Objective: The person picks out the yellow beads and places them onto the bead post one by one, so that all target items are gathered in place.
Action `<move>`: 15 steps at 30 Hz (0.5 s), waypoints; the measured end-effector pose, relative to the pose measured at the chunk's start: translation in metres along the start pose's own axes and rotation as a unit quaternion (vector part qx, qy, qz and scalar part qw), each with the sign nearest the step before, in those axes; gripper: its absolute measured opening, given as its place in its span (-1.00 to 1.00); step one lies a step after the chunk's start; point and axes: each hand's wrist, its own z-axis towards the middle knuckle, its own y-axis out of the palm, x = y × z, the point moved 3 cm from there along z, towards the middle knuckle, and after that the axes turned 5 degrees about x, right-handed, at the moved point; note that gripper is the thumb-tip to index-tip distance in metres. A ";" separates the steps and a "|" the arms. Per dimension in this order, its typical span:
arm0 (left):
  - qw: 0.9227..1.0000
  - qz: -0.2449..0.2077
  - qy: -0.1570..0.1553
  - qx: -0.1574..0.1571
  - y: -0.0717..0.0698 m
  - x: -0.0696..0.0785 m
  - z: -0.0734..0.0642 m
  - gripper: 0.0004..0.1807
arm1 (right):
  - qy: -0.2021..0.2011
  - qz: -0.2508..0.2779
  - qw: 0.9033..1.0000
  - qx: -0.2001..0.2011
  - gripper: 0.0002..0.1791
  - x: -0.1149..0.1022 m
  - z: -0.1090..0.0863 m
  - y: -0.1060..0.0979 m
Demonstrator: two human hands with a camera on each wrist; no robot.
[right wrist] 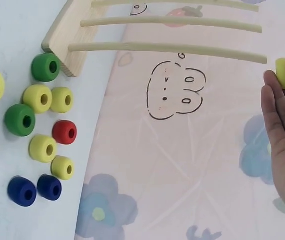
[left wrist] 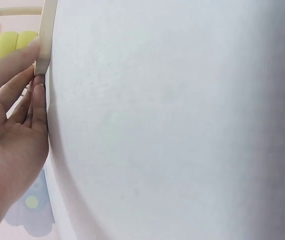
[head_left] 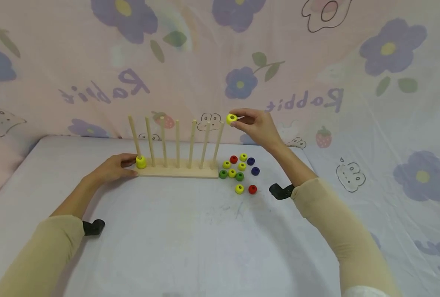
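Observation:
A wooden peg stand (head_left: 179,171) with a row of upright pegs is on the white table. Two yellow beads (head_left: 141,163) are stacked at the bottom of its leftmost peg. My left hand (head_left: 112,168) grips the left end of the base, thumb at the front edge; the left wrist view shows this hand (left wrist: 12,130) against the base end (left wrist: 46,35). My right hand (head_left: 258,127) pinches a yellow bead (head_left: 229,120) between thumb and fingers, just right of the rightmost peg's top. In the right wrist view that bead (right wrist: 284,74) is apart from the peg tip (right wrist: 262,59).
Loose beads lie right of the stand: several yellow (head_left: 232,173), two green (head_left: 240,177), two red (head_left: 252,189) and two blue (head_left: 255,171). A patterned cloth (head_left: 190,74) hangs behind the table (head_left: 149,247). Black wrist mounts (head_left: 93,227) stick out from both sleeves.

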 end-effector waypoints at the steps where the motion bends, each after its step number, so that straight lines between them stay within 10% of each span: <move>1: 1.000 0.001 -0.002 0.001 0.000 0.000 0.001 -0.15 | 0.000 -0.002 1.000 -0.001 -0.64 -0.002 0.002 0.001; 15: 1.000 0.013 -0.007 0.005 -0.001 -0.001 0.001 -0.09 | -0.028 -0.006 0.999 -0.033 -0.66 -0.025 0.023 0.018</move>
